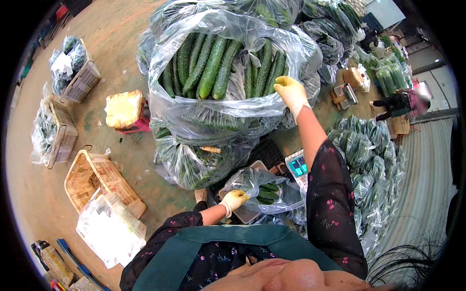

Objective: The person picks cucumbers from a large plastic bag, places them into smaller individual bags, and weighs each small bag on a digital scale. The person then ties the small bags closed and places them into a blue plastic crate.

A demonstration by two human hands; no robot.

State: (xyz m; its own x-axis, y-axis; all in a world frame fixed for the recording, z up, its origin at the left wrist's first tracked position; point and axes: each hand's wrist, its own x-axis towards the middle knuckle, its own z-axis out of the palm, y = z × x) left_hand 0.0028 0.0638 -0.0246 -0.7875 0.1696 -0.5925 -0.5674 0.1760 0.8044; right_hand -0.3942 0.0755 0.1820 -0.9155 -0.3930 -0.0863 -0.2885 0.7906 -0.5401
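My right hand, in a pale yellowish glove, is at the right front rim of a large clear plastic bag that stands wide open. Dark green cucumbers lie inside it in two groups, with a fold of plastic between them. Lower down, my left hand, gloved alike, has its fingers closed on the left edge of a smaller clear plastic bag. A few cucumbers lie in this bag. Whether my right fingers pinch the large bag's rim is hard to tell.
A digital scale display is beside my right forearm. Filled bags are stacked under the large bag, and more lie at right. Plastic crates and a padded stool stand at left. Another person is at far right.
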